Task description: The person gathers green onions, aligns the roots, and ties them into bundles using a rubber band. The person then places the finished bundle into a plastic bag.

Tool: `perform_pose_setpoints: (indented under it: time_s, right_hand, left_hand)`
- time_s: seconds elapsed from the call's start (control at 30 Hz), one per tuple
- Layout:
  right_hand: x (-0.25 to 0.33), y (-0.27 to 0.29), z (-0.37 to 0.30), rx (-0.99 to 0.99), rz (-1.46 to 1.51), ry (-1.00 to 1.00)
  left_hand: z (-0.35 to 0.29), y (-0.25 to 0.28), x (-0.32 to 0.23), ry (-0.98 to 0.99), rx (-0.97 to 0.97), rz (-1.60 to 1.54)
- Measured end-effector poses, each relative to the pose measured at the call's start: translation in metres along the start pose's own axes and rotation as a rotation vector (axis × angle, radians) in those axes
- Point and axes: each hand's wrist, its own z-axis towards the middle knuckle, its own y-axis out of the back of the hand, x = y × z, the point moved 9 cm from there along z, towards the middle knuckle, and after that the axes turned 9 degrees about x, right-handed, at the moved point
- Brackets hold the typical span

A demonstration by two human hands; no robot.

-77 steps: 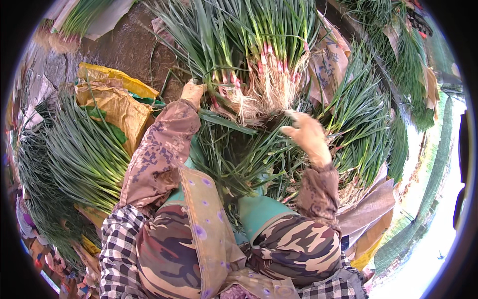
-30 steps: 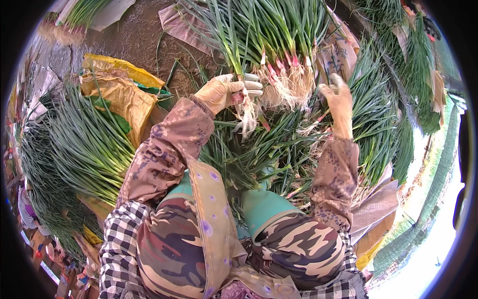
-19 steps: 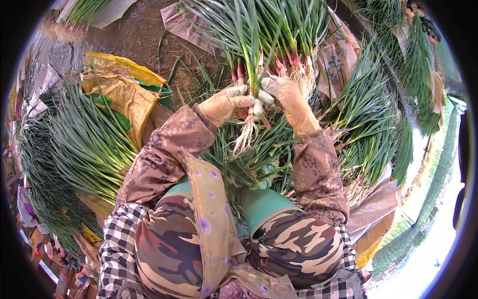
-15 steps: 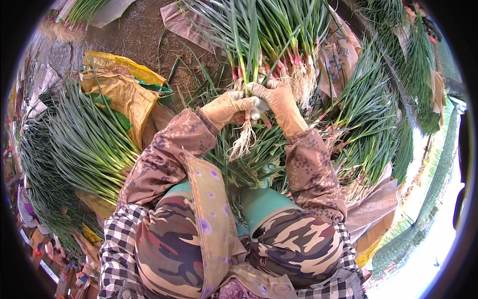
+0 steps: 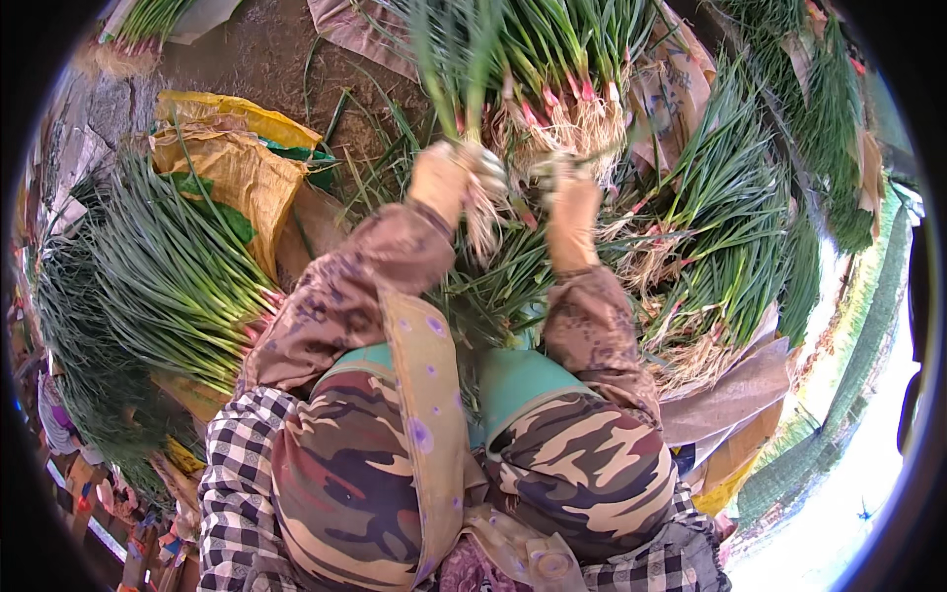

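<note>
Nearest, at 6 o'clock: one pair of camouflage trousers (image 5: 345,483), crossed by a tan apron strip (image 5: 426,414) with purple spots. At 12 o'clock: left hand (image 5: 444,181), closed around a small bunch of green onions (image 5: 474,111), leaves pointing away from the person, pale roots hanging below the fist. At 1 o'clock: right hand (image 5: 572,202), blurred, fingers curled inward, a thin green strand by the fingertips; whether these grip it, cannot tell. Between 12 and 1, just beyond the right hand: one thick bundle of green onions (image 5: 567,69), pink stems, roots toward the person. At 9: one leafy pile (image 5: 173,286). Near 3: another pile (image 5: 725,217). At 10: one yellow sack (image 5: 232,178), crumpled; farther out, one more bundle, with pale roots (image 5: 148,30).
</note>
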Motion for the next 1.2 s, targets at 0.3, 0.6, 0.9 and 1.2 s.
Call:
perform_pose_setpoints:
  time_s: [0.3,0.6,0.9,1.2]
  right_hand:
    - [-0.043,-0.003,-0.063,0.704,-1.431,-0.061]
    - [0.043,-0.029,-0.060,0.689,-0.193,-0.169]
    - [0.069,0.012,-0.037,0.343,-0.095,0.130]
    - [0.059,-0.040,-0.054,0.511,-0.266,0.108]
  left_hand:
    - [-0.008,-0.028,0.004,0.129,0.632,-0.224]
    - [-0.013,-0.031,-0.007,0.031,0.665,-0.106]
    - [-0.033,-0.027,-0.067,-0.261,0.251,0.197]
    - [-0.015,-0.011,-0.025,-0.011,0.377,-0.113]
